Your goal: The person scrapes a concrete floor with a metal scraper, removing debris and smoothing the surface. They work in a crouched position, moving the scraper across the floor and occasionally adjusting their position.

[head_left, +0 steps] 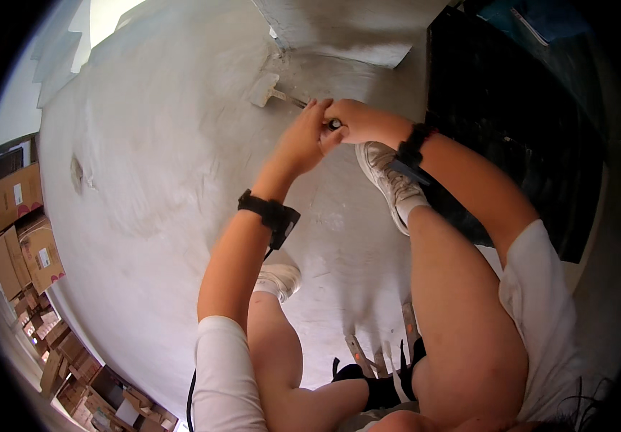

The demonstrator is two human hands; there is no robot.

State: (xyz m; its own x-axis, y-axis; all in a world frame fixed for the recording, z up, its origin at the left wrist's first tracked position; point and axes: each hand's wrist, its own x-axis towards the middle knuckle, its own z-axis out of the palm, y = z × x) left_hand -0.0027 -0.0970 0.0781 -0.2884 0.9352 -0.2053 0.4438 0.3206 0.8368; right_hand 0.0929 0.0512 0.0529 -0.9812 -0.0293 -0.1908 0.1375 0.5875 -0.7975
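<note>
A scraper [262,90] with a flat, pale, stained blade and a thin metal shaft reaches away from me, its blade against the grey surface near the upper middle. My right hand [354,119] is wrapped round its handle, whose dark round end shows between my hands. Close against it, my left hand [305,137] is also closed at the handle, its fingers over the shaft end. The handle itself is mostly hidden by my fingers. Both wrists wear black straps with small devices.
A pale block or pillar base [354,32] stands just beyond the blade. To the right lies a large black panel [512,137]. My shoes [382,169] rest on the grey floor [159,180]. Cardboard boxes [15,198] are piled along the left; wooden legs [357,353] show below me.
</note>
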